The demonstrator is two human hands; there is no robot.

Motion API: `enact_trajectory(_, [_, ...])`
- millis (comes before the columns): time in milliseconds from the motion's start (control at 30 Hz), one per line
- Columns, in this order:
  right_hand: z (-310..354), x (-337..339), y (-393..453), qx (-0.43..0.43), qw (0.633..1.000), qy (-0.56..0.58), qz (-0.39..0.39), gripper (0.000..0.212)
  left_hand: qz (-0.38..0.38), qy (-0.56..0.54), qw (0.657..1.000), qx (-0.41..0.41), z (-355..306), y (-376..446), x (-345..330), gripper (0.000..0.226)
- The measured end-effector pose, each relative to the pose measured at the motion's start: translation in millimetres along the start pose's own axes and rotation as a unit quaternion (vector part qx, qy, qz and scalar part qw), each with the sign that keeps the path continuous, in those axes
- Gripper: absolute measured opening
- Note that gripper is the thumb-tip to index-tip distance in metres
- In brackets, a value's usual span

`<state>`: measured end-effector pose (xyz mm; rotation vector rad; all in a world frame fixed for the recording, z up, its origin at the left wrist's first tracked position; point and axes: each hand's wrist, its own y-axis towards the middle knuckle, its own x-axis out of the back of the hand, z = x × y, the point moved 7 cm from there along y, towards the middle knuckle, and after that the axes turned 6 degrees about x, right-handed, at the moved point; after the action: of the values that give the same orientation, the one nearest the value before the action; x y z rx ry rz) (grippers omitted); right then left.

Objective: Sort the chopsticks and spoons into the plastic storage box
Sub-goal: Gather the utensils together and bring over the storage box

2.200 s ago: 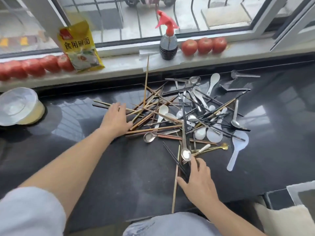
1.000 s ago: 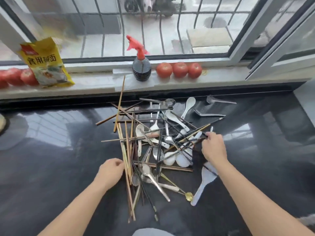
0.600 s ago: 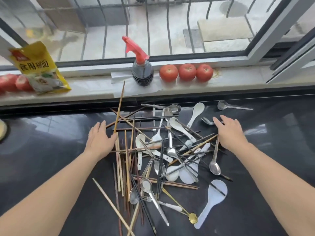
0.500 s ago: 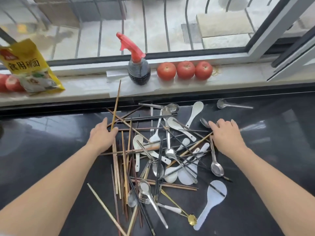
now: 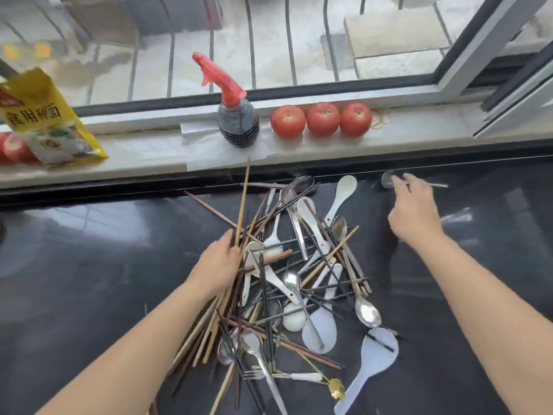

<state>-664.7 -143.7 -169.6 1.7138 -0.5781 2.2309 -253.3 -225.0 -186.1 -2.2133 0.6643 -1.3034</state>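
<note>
A tangled pile of wooden and black chopsticks (image 5: 209, 324) mixed with metal spoons (image 5: 367, 313) and white spoons (image 5: 344, 190) lies on the black counter (image 5: 89, 280). My left hand (image 5: 220, 265) presses its fingers against the pile's left side, among the wooden chopsticks. My right hand (image 5: 414, 211) reaches to the back right, fingertips over the handle of a lone metal spoon (image 5: 387, 178) near the sill. A white rice paddle (image 5: 374, 354) and a gold spoon (image 5: 336, 390) lie at the pile's near right. No storage box shows in this view.
On the window sill stand a spray bottle (image 5: 238, 121) with a red trigger, three tomatoes (image 5: 323, 119) and a yellow packet (image 5: 45, 121) at the left. One long chopstick (image 5: 244, 199) leans up toward the sill.
My left hand has moved right and pushed the chopsticks closer together. My right hand has left the pile and reached back to the lone metal spoon by the sill.
</note>
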Motion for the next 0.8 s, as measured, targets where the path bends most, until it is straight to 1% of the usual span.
enact_trajectory(33, [-11.3, -0.5, 11.5, -0.018, 0.999, -0.037, 0.027, 0.069, -0.022, -0.022, 0.999, 0.012, 5.3, -7.2, 7.1, 0.046])
enact_trajectory(67, [-18.8, -3.7, 18.2, -0.025, 0.996, -0.064, 0.052, 0.070, -0.069, -0.034, 0.997, 0.031, 16.4, -16.6, 17.7, 0.049])
enact_trajectory(100, [-20.6, -5.7, 19.9, -0.020, 0.995, -0.084, 0.057, 0.067, -0.136, -0.037, 0.989, 0.053, 34.2, -28.0, 29.9, 0.051])
enact_trajectory(133, [-17.5, -8.1, 18.1, -0.007, 0.993, -0.102, 0.051, 0.062, -0.203, -0.036, 0.974, 0.093, 58.6, -42.7, 41.4, 0.051])
enact_trajectory(167, [-9.3, -9.8, 13.2, 0.013, 0.992, -0.121, 0.043, 0.058, -0.261, -0.042, 0.953, 0.150, 90.7, -57.6, 51.0, 0.051])
enact_trajectory(200, [0.4, -12.2, 5.5, 0.029, 0.990, -0.135, 0.036, 0.056, -0.298, -0.052, 0.927, 0.222, 126.6, -74.7, 56.5, 0.054])
enact_trajectory(233, [11.4, -14.7, -4.1, 0.042, 0.989, -0.135, 0.034, 0.056, -0.307, -0.069, 0.901, 0.299, 162.8, -91.8, 55.5, 0.056])
enact_trajectory(267, [22.6, -18.7, -15.0, 0.052, 0.991, -0.119, 0.036, 0.057, -0.290, -0.089, 0.880, 0.366, 193.6, -107.9, 49.5, 0.057])
enact_trajectory(300, [34.1, -22.8, -27.5, 0.054, 0.993, -0.090, 0.046, 0.059, -0.255, -0.104, 0.864, 0.421, 219.1, -120.8, 39.5, 0.057])
enact_trajectory(333, [44.4, -28.2, -40.5, 0.046, 0.996, -0.050, 0.059, 0.061, -0.217, -0.113, 0.855, 0.457, 236.0, -131.6, 27.8, 0.057])
enact_trajectory(367, [53.8, -33.2, -52.9, 0.030, 0.997, -0.004, 0.073, 0.062, -0.189, -0.114, 0.855, 0.470, 244.3, -139.1, 16.9, 0.057])
enact_trajectory(433, [68.6, -46.2, -73.7, -0.010, 0.991, 0.074, 0.111, 0.064, -0.163, -0.107, 0.874, 0.445, 238.7, -145.9, -0.7, 0.059])
enact_trajectory(500, [80.4, -57.0, -85.8, -0.031, 0.982, 0.117, 0.143, 0.065, -0.149, -0.114, 0.893, 0.409, 215.6, -145.2, -14.5, 0.061])
enact_trajectory(567, [93.1, -60.6, -92.3, -0.025, 0.972, 0.160, 0.171, 0.066, -0.133, -0.129, 0.907, 0.379, 187.7, -138.0, -23.3, 0.064])
enact_trajectory(633, [104.8, -58.5, -98.3, -0.018, 0.963, 0.187, 0.195, 0.065, -0.117, -0.131, 0.922, 0.346, 157.5, -126.5, -27.2, 0.061])
enact_trajectory(667, [107.7, -54.9, -100.0, -0.022, 0.965, 0.180, 0.192, 0.062, -0.105, -0.132, 0.928, 0.331, 142.9, -120.4, -29.3, 0.059])
enact_trajectory(733, [113.6, -41.8, -101.6, -0.014, 0.983, 0.120, 0.139, 0.056, -0.071, -0.151, 0.943, 0.289, 115.7, -106.9, -36.1, 0.059])
enact_trajectory(800, [136.4, -29.6, -100.8, 0.040, 0.992, 0.090, 0.080, 0.050, -0.021, -0.174, 0.957, 0.233, 91.1, -93.8, -45.5, 0.062])
